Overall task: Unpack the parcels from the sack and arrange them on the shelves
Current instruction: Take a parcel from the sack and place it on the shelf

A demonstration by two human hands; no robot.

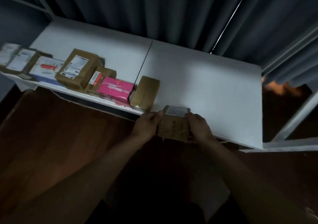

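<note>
A small brown cardboard parcel (173, 125) with a white label on top is at the front edge of the white shelf (206, 89). My left hand (148, 124) grips its left side and my right hand (199, 127) grips its right side. A row of parcels lines the shelf's front edge to the left: a plain brown box (146, 91), a pink box (115, 90), a small brown box with a red-marked label (101, 76), a larger labelled brown box (77, 69), a white-topped box (46, 67) and more labelled boxes (15, 57). The sack is not in view.
Dark curtains (154, 9) hang behind the shelf. A metal shelf frame (296, 110) stands at the right, another dark rack (25, 9) at the far left. A dark wooden floor (51, 137) lies below. The shelf's right half is bare white board.
</note>
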